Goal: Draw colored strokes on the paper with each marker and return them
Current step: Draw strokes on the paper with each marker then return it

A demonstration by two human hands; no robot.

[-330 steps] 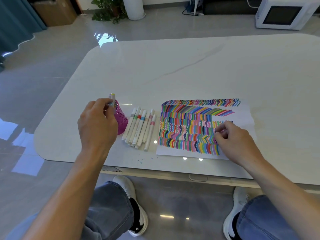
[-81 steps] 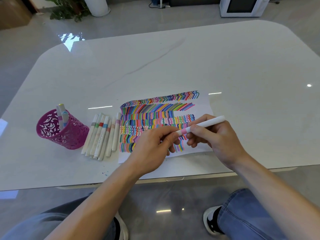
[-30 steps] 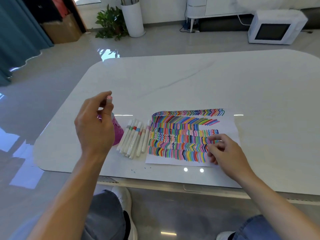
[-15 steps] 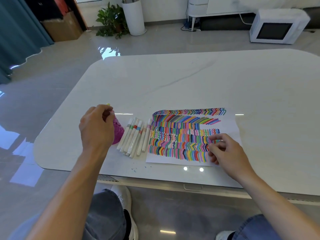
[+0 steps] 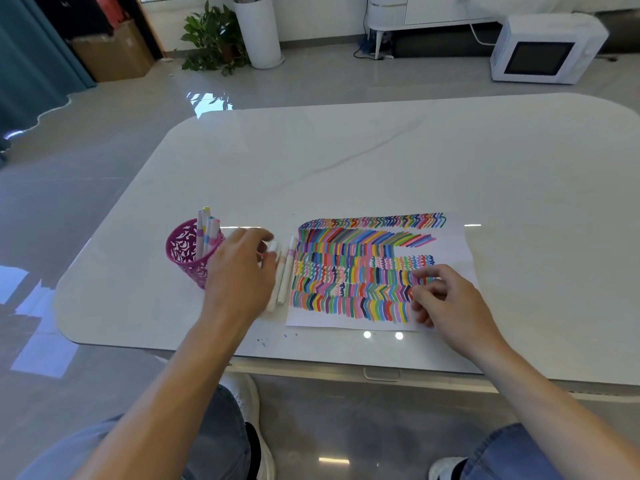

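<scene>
Loose markers (image 5: pixel 284 271) lie just left of the paper (image 5: pixel 453 244), long axes along its left edge. The left hand (image 5: pixel 239 275), fingers spread and holding nothing, covers most of the row. Further left, the pink cup (image 5: pixel 183 251) holds upright markers. The right hand (image 5: pixel 446 299), loosely curled and empty, rests on the paper's near right corner.

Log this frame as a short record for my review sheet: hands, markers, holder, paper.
left hand: blurred, holds nothing, above the row of white markers lying on the white table
right hand: rests on the white paper sheet, holds nothing
holder: magenta perforated cup, several upright markers inside
paper: mostly covered with rows of coloured strokes
row position: between cup and paper
</scene>
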